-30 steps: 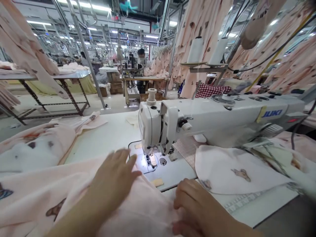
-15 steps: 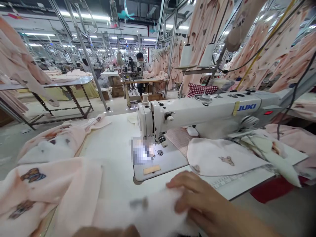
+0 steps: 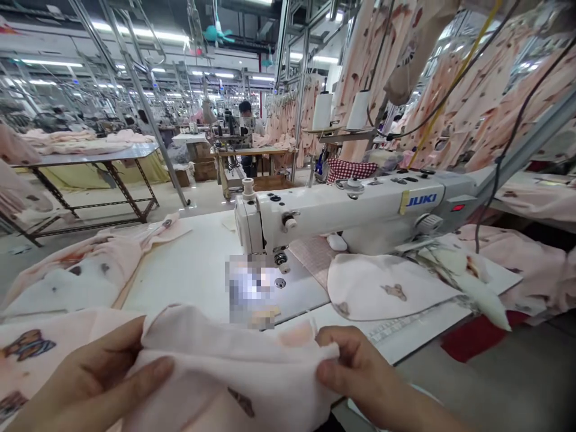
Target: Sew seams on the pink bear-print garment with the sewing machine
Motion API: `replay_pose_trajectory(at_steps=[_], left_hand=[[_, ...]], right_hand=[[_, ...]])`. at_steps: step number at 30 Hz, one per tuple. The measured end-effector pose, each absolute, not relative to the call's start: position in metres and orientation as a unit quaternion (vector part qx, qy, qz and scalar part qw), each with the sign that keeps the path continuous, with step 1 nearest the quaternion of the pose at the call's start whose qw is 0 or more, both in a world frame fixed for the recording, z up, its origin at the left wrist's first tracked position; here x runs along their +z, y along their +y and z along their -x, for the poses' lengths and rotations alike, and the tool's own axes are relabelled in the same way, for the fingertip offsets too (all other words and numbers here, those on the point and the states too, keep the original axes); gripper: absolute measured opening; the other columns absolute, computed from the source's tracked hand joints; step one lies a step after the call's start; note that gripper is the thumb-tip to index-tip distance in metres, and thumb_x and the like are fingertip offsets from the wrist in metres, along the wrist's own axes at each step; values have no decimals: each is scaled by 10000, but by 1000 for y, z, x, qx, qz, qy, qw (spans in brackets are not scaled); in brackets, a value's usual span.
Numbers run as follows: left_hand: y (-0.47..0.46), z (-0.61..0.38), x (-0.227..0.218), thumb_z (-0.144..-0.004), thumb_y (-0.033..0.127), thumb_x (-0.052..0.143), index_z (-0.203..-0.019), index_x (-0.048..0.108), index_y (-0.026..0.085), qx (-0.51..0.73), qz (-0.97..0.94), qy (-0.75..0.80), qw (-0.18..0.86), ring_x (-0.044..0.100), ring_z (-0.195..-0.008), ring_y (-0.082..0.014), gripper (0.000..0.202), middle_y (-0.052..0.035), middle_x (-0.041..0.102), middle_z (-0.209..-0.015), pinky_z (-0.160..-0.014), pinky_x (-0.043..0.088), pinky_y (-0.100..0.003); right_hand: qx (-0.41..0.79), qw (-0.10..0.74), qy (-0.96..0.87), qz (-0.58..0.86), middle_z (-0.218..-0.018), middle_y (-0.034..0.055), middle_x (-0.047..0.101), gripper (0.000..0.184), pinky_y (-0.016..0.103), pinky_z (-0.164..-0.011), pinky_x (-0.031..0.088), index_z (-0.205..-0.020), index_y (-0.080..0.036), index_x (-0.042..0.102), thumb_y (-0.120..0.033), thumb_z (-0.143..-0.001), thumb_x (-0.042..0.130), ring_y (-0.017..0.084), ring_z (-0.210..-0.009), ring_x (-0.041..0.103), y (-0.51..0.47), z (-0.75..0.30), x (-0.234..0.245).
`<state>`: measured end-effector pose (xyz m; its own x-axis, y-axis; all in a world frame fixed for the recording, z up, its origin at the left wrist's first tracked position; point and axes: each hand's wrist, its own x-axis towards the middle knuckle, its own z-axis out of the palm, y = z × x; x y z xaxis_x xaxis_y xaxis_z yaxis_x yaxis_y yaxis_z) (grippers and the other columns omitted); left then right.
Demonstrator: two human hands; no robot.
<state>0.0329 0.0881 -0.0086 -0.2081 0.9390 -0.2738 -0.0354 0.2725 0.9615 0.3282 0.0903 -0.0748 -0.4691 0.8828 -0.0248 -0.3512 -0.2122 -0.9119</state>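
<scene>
A pale pink fabric piece [image 3: 234,372] with a small printed brown figure is stretched between my two hands, in front of the sewing machine [image 3: 333,210]. My left hand [image 3: 103,366] pinches its left edge between thumb and fingers. At the right end, my right hand [image 3: 355,372] grips the edge with thumb and bent fingers. The fabric's upper edge is folded over and hangs before the machine's needle area, which is blurred out in the picture. More pink printed fabric [image 3: 31,348] lies by my left forearm.
A cut fabric panel [image 3: 387,288] lies right of the needle area, over a measuring scale [image 3: 396,330] on the table edge. Another pink pile [image 3: 85,264] rests at the table's left. Thread cones [image 3: 322,111] stand behind the machine. A person [image 3: 246,126] sits farther back.
My left hand has risen into view from the bottom edge and holds the fabric's left side. The fabric is lifted and spread between both hands. The camera view has shifted slightly.
</scene>
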Motion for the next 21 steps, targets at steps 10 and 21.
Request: replay_pose_trajectory(at_steps=[10, 21], left_hand=[[92, -26, -7, -692, 543, 683, -1011, 597, 277, 358, -574, 639, 366, 657, -754, -161, 423, 17, 699, -801, -616, 527, -183], [129, -20, -5, -904, 460, 403, -802, 555, 226, 303, -739, 544, 259, 604, -808, -152, 297, -33, 642, -957, -715, 497, -258]], right_hand=[[252, 544, -711, 367, -782, -8, 653, 151, 176, -599, 475, -935, -241, 653, -155, -811, 654, 103, -690, 611, 109, -332, -61], [0, 382, -883, 273, -770, 34, 592, 183, 282, -651, 402, -674, -163, 482, -45, -808, 523, 150, -748, 539, 128, -337, -37]])
